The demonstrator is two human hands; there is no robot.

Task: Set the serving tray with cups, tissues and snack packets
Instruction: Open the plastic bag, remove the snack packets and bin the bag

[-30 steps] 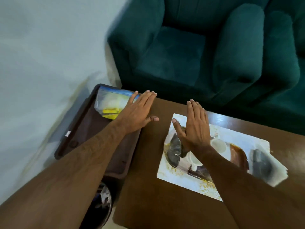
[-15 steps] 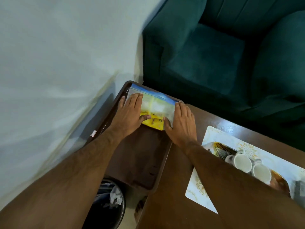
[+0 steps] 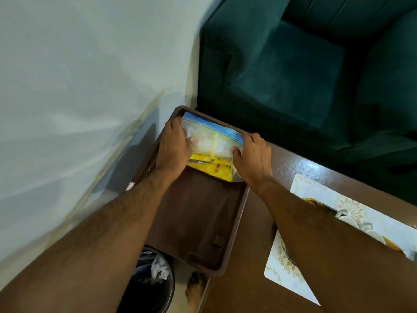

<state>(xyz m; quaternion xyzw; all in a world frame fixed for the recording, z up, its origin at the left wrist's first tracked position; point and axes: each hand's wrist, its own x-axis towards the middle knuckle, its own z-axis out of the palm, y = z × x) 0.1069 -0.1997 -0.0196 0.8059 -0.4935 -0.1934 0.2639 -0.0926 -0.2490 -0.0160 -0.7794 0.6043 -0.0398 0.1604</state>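
Glossy clear plastic, blue-edged, makes up the flat zip bag of yellow snack packets [image 3: 212, 146] that we grip at the far end of the dark brown rectangular plastic tray [image 3: 198, 222]. Its long axis runs crosswise between our hands. Our left hand [image 3: 174, 146] clasps its left end and our right hand [image 3: 252, 155] its right end, thumbs pressing on top.
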